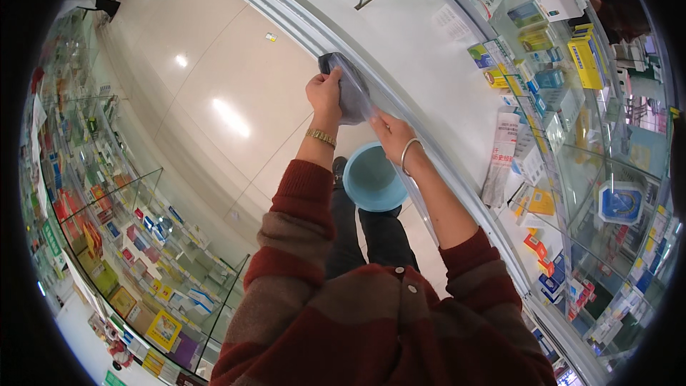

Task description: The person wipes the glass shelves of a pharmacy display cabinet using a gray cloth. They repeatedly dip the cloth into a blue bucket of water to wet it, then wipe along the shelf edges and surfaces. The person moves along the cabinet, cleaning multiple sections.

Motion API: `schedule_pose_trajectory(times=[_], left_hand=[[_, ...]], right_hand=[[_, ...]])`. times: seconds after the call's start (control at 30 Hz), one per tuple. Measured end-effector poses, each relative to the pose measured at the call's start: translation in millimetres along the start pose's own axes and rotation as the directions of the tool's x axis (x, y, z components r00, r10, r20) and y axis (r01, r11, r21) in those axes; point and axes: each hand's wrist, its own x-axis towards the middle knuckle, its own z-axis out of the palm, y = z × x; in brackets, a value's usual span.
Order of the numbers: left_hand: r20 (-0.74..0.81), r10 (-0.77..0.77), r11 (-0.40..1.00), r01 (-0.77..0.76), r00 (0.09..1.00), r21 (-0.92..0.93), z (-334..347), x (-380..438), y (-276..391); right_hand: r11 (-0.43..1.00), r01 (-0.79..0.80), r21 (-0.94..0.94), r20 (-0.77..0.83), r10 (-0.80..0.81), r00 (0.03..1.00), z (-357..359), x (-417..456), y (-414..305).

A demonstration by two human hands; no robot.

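Note:
My left hand (pixel 324 94) presses a dark grey cloth (pixel 353 97) against a clear glass panel (pixel 420 206), which I see nearly edge-on. The cloth appears folded over the panel's edge, with the thumb on top. My right hand (pixel 395 136) grips the same edge a little closer to my body, just beyond the cloth. Below the hands, a light blue plastic basin (pixel 349 193) stands on the floor by my feet. It seems to hold cloudy water.
Along my right runs a metal sliding-door track (pixel 300 24) of a glass display cabinet (pixel 429 75) holding medicine boxes and a rolled newspaper (pixel 501 158). Another glass counter (pixel 155 171) full of boxes stands to my left. A small label (pixel 271 37) lies on the tiled floor (pixel 214 64).

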Motion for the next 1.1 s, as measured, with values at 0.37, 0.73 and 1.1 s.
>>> schedule_pose_trajectory(times=[0.37, 0.73, 1.1], left_hand=[[-0.005, -0.017, 0.984, 0.018, 1.000, 0.178, 27.3, -105.7, -67.0], [0.160, -0.131, 0.936, 0.069, 0.978, 0.344, 55.4, -285.1, -189.6], [0.056, -0.016, 0.967, 0.002, 0.998, 0.253, 38.7, -204.8, -139.3]], right_hand=[[0.997, 0.003, 0.077, -0.040, 0.000, 0.999, -21.3, -77.6, 101.0], [0.998, 0.011, 0.067, -0.157, 0.000, 0.988, -48.9, -224.8, 285.1], [1.000, -0.028, 0.006, -0.077, 0.028, 0.997, -41.1, -151.2, 194.6]])
